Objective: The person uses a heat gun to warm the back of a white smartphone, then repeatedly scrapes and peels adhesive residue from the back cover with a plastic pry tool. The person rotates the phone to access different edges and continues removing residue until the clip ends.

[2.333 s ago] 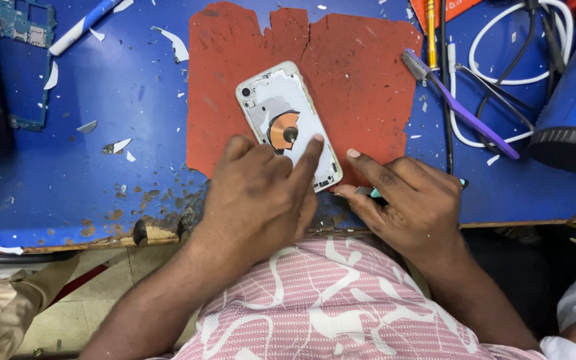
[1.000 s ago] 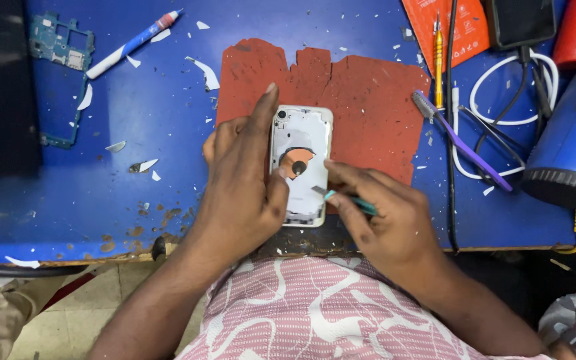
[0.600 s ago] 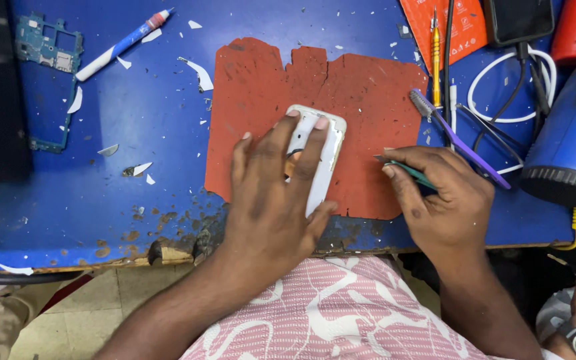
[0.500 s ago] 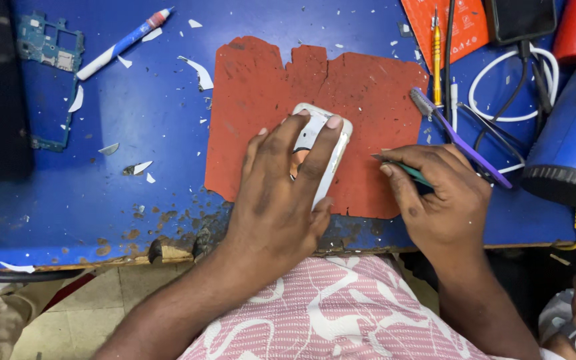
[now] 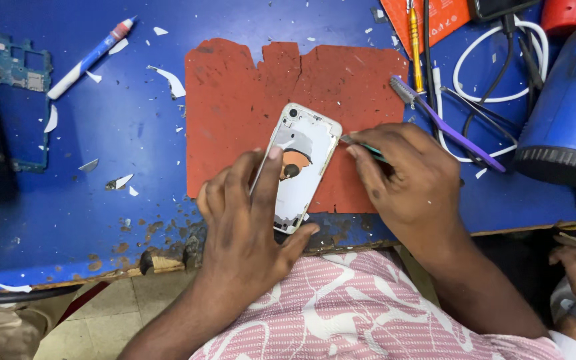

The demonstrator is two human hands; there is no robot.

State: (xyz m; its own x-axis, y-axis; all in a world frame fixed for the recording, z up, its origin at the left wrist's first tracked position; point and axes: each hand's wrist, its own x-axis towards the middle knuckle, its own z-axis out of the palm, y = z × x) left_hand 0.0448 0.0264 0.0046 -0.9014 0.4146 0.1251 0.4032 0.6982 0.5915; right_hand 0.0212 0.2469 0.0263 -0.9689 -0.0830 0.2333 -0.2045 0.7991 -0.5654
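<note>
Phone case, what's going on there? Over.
Left hand steadies phone case on red mat. Right hand holds thin tool at its edge. Nothing blocking.

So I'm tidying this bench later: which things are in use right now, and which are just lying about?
In use:
left hand
phone housing
right hand
thin tool
red mat

Lying about:
circuit board
pen
purple brush
white cable
yellow screwdriver
blue heat gun
</note>
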